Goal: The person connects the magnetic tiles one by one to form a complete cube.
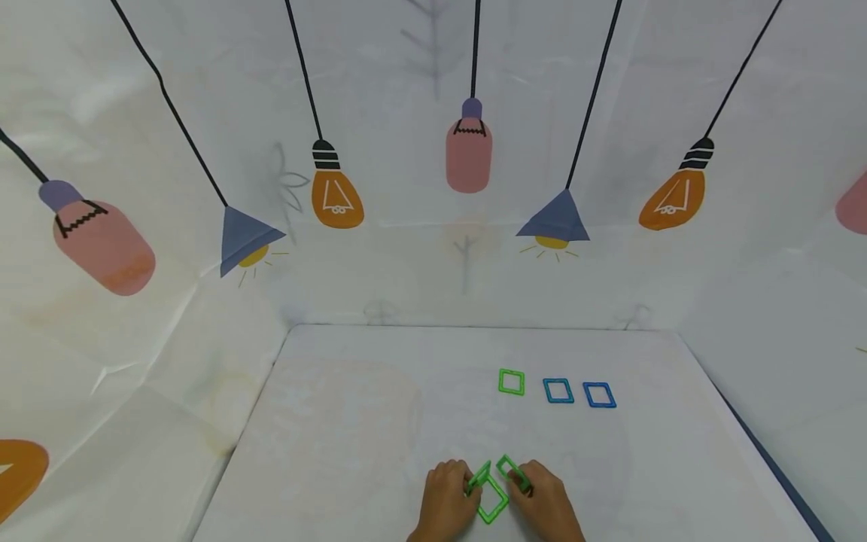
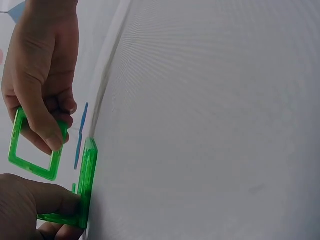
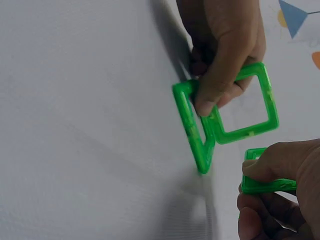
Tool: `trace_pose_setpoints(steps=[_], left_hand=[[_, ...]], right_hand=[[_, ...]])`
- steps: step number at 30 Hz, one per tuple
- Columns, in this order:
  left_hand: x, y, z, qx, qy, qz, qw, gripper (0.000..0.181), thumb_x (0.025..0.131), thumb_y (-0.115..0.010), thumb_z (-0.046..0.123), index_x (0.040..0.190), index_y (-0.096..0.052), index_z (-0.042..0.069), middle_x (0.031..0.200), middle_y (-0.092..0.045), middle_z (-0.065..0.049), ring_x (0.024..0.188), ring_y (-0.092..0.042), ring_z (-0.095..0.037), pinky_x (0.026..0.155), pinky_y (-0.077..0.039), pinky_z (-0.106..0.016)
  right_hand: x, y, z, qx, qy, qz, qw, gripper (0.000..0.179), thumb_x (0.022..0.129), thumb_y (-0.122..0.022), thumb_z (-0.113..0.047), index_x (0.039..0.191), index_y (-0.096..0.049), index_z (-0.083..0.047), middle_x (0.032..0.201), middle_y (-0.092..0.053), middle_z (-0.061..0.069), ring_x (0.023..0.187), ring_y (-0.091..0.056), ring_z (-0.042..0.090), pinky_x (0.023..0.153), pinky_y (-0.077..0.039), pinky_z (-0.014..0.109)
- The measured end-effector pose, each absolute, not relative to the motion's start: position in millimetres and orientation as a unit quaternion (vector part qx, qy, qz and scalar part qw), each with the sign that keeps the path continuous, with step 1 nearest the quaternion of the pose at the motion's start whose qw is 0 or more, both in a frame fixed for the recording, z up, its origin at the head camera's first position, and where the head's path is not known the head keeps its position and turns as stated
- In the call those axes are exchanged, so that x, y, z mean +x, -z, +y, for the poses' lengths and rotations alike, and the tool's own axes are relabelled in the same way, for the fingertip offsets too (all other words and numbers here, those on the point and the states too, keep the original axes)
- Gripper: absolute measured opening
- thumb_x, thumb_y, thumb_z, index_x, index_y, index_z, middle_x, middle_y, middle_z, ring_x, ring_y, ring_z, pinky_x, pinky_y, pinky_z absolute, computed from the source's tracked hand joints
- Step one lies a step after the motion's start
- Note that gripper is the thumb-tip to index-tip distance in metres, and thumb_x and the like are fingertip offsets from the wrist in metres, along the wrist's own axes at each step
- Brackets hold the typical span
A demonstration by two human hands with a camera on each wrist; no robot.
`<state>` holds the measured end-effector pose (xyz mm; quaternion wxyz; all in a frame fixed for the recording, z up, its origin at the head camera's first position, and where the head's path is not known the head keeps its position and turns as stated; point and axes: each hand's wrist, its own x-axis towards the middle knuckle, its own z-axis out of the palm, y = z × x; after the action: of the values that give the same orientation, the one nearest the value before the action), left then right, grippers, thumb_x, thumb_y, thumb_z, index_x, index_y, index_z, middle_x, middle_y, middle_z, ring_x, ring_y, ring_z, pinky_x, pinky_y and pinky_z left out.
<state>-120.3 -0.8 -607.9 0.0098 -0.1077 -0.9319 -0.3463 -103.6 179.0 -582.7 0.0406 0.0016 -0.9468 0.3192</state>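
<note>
My left hand (image 1: 447,497) pinches two green see-through square magnetic tiles joined along an edge at an angle. One of them, the flatter tile (image 1: 497,511), lies low near the table; the raised tile (image 1: 481,476) stands up beside my fingers. A third green square tile (image 1: 518,470) is gripped at one side between the thumb and fingers of my right hand (image 1: 545,497). In the right wrist view a small gap separates this single tile (image 3: 267,187) from the joined pair (image 3: 247,134). My fingers cover parts of the tiles.
Farther back on the white table (image 1: 325,436) lie another green square tile (image 1: 512,371), a blue tile (image 1: 559,401) and a second blue tile (image 1: 602,405), spaced in a row. A white sheet (image 1: 406,263) printed with hanging lamps rises behind the table and along its sides.
</note>
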Motion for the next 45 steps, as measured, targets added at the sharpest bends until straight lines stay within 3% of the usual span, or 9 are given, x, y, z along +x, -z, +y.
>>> trace_pose_setpoints(steps=[8,17,30,38,45], left_hand=[[-121,611,0,-0.114,0.337,-0.934,0.027,0.022,0.075,-0.083,0.017,0.074,-0.061,0.019,0.062,-0.044,0.015,0.062,-0.034,0.001,0.06,-0.026,-0.019],[-120,614,1,-0.128,0.338,-0.931,0.06,0.022,0.073,-0.084,0.016,0.074,-0.062,0.019,0.063,-0.05,0.015,0.062,-0.038,0.002,0.06,-0.027,-0.018],[-119,616,1,-0.123,0.335,-0.932,0.056,0.021,0.074,-0.084,0.017,0.074,-0.063,0.019,0.063,-0.05,0.015,0.063,-0.038,0.002,0.06,-0.027,-0.018],[-118,619,2,-0.13,0.334,-0.93,0.085,0.023,0.071,-0.085,0.015,0.072,-0.062,0.02,0.062,-0.048,0.015,0.062,-0.037,0.002,0.06,-0.026,-0.017],[-120,620,1,-0.128,0.341,-0.928,0.074,0.023,0.072,-0.085,0.016,0.073,-0.062,0.02,0.062,-0.047,0.017,0.062,-0.036,0.003,0.06,-0.026,-0.017]], right_hand=[[-103,594,175,0.023,-0.321,-0.946,0.04,0.011,0.08,-0.077,-0.003,0.083,-0.071,-0.012,0.075,-0.056,-0.009,0.065,-0.043,-0.003,0.056,-0.045,0.018],[-104,604,175,0.041,-0.318,-0.947,0.036,0.015,0.079,-0.079,-0.002,0.082,-0.069,-0.013,0.072,-0.051,-0.009,0.063,-0.039,-0.002,0.053,-0.04,0.018],[-105,610,174,0.044,-0.313,-0.949,0.023,0.017,0.079,-0.081,-0.008,0.08,-0.066,-0.016,0.071,-0.05,-0.01,0.062,-0.038,-0.003,0.053,-0.039,0.018],[-107,604,170,0.022,-0.313,-0.949,-0.001,0.017,0.08,-0.078,-0.005,0.078,-0.064,-0.014,0.072,-0.052,-0.008,0.062,-0.04,-0.001,0.053,-0.04,0.02],[-105,603,166,0.019,-0.305,-0.952,0.018,0.018,0.078,-0.077,-0.003,0.078,-0.063,-0.014,0.072,-0.052,-0.009,0.062,-0.039,-0.002,0.053,-0.04,0.02]])
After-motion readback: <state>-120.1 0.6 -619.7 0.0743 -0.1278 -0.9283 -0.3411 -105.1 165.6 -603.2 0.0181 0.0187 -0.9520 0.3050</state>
